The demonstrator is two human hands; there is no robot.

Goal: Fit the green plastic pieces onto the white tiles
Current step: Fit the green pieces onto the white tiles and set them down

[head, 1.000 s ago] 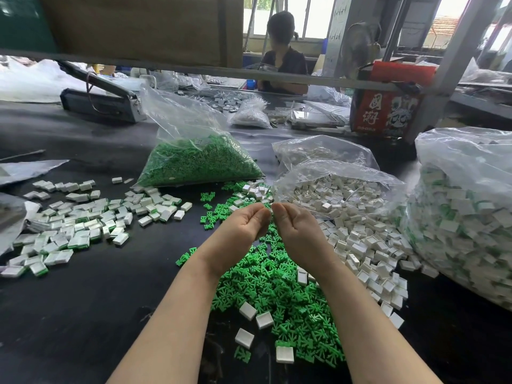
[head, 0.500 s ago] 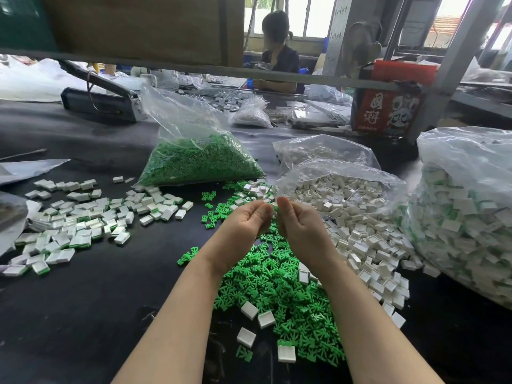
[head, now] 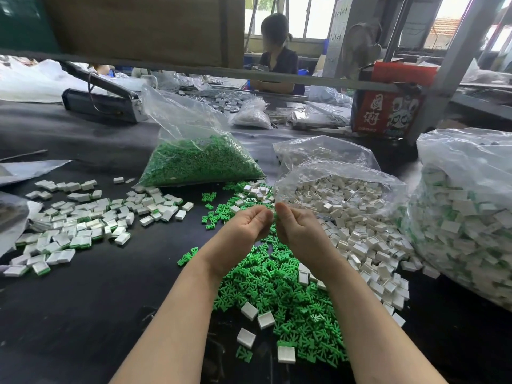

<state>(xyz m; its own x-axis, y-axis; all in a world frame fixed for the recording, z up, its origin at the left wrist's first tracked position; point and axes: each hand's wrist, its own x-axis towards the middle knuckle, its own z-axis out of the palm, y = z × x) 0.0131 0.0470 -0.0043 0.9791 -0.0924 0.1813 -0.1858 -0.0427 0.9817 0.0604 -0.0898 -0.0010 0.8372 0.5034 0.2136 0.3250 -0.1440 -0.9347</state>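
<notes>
My left hand (head: 243, 231) and my right hand (head: 297, 231) are raised side by side over a pile of loose green plastic pieces (head: 277, 289). Their fingers are curled away from me. The thumbs and fingertips meet around a small white tile (head: 273, 211), of which only a pale edge shows. I cannot see whether a green piece sits in it. A few bare white tiles (head: 265, 320) lie on the green pile. White tiles spill from an open bag (head: 340, 195) to the right.
Fitted white-and-green tiles (head: 83, 225) are spread at the left. A clear bag of green pieces (head: 199, 164) stands behind, and a big bag of finished tiles (head: 468, 225) at the right. A red box (head: 388, 112), a steel post and a seated person are farther back.
Both hands have stayed together at the same spot above the green pile, with only slight shifts of the fingers. Nothing else on the table has moved.
</notes>
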